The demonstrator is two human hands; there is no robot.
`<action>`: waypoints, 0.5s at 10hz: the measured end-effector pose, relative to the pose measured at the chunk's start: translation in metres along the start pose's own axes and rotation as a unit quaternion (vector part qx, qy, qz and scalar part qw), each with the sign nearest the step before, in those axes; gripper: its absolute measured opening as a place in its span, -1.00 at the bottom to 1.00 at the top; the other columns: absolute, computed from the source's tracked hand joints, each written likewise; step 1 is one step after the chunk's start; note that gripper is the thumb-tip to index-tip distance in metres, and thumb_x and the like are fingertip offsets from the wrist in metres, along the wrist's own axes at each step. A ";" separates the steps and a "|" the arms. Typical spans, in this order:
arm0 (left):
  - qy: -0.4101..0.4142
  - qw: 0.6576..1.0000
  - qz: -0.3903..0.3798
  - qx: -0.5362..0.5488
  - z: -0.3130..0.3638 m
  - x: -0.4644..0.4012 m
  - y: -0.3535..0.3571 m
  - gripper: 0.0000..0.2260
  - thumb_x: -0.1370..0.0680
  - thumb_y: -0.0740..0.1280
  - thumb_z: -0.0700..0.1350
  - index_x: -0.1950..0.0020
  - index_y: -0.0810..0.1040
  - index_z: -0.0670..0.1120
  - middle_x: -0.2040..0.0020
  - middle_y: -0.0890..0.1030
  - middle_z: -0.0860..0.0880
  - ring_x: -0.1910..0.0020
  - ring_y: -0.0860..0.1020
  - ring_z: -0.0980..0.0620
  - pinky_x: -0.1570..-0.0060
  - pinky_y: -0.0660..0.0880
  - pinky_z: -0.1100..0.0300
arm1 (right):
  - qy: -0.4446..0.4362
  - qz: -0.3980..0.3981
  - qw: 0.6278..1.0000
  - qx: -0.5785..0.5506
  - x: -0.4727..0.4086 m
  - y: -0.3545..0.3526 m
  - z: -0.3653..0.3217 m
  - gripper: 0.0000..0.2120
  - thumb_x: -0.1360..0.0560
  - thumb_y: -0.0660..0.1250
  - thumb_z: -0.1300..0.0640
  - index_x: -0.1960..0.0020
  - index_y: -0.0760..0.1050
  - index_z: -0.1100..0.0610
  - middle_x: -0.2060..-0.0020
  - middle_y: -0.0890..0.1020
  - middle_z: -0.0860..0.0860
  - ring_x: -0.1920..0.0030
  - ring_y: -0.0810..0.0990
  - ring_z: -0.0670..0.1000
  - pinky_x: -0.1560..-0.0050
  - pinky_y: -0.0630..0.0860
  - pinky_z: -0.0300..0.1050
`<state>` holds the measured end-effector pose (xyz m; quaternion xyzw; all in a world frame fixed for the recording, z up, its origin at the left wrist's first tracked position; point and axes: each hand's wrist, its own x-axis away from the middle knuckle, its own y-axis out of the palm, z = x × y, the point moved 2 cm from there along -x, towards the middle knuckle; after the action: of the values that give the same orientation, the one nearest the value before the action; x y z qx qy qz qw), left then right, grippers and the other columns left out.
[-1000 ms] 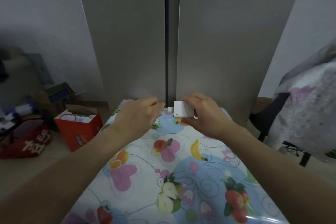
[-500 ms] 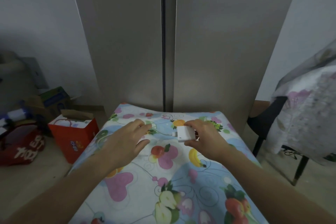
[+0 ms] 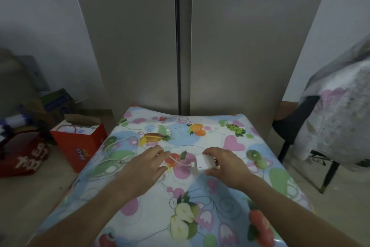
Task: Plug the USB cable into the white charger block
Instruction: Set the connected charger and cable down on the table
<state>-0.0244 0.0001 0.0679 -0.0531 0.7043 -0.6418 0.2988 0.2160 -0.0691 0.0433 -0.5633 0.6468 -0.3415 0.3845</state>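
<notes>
Resting on the fruit-print tablecloth (image 3: 200, 216), the white charger block (image 3: 204, 162) is pinched between thumb and fingers of the right hand (image 3: 226, 163) — the nearer hand to it — with the plug of the USB cable (image 3: 178, 161) meeting its left face, apparently seated. Just left, the left hand (image 3: 148, 164) lies loosely open over the cable, gripping nothing I can make out, while the cord runs leftward and loops toward the far-left table edge. Half a second ago the block was held slightly farther up the cloth — now both hands sit lower and nearer.

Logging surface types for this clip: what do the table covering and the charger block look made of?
Table covering: likely glossy vinyl or plastic sheet, with a printed fruit pattern and bright glare near the front corner. White charger block: apparently smooth hard plastic with crisp flat faces; finish unclear in the dim light.
</notes>
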 end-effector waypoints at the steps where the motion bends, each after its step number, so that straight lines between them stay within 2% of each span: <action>1: -0.062 0.997 -0.010 0.051 -0.002 -0.001 0.010 -0.77 -0.56 0.23 -0.05 -0.17 0.49 -0.09 -0.15 0.55 -0.09 -0.11 0.47 -0.04 -0.06 0.46 0.04 | 0.011 -0.011 1.000 -0.003 -0.001 0.003 0.004 -0.55 -0.31 0.48 0.03 -0.15 0.42 -0.06 -0.05 0.59 -0.06 0.10 0.47 -0.04 0.11 0.46 -0.08; 3: -0.087 0.994 -0.031 0.061 0.006 0.003 0.025 -0.77 -0.56 0.25 -0.08 -0.20 0.49 -0.09 -0.15 0.57 -0.07 -0.10 0.50 -0.05 -0.03 0.43 0.08 | 0.051 -0.069 0.996 0.019 0.004 0.023 0.011 -0.53 -0.20 0.43 0.01 -0.09 0.43 -0.09 0.00 0.59 -0.03 0.02 0.50 0.03 0.08 0.49 -0.02; 4: -0.073 0.994 -0.034 0.074 0.006 0.015 0.040 -0.78 -0.53 0.34 -0.12 -0.16 0.54 -0.12 -0.07 0.59 -0.09 -0.03 0.54 -0.08 0.02 0.48 0.09 | 0.046 -0.062 0.997 0.016 0.006 0.027 0.016 -0.55 -0.22 0.42 -0.04 -0.09 0.41 -0.12 -0.03 0.54 -0.06 -0.03 0.46 0.01 0.07 0.46 -0.02; 5: -0.050 0.997 -0.041 0.042 0.007 0.020 0.041 -0.77 -0.44 0.46 -0.12 -0.07 0.58 -0.11 0.07 0.62 -0.05 0.11 0.57 -0.06 0.13 0.53 0.10 | 0.048 -0.065 0.997 0.011 0.006 0.026 0.017 -0.52 -0.25 0.41 -0.07 -0.13 0.38 -0.13 -0.08 0.50 -0.06 -0.07 0.43 0.01 0.04 0.44 -0.02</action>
<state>-0.0247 -0.0087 0.0221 -0.1014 0.6582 -0.6790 0.3089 0.2185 -0.0713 0.0114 -0.5827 0.6229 -0.3995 0.3361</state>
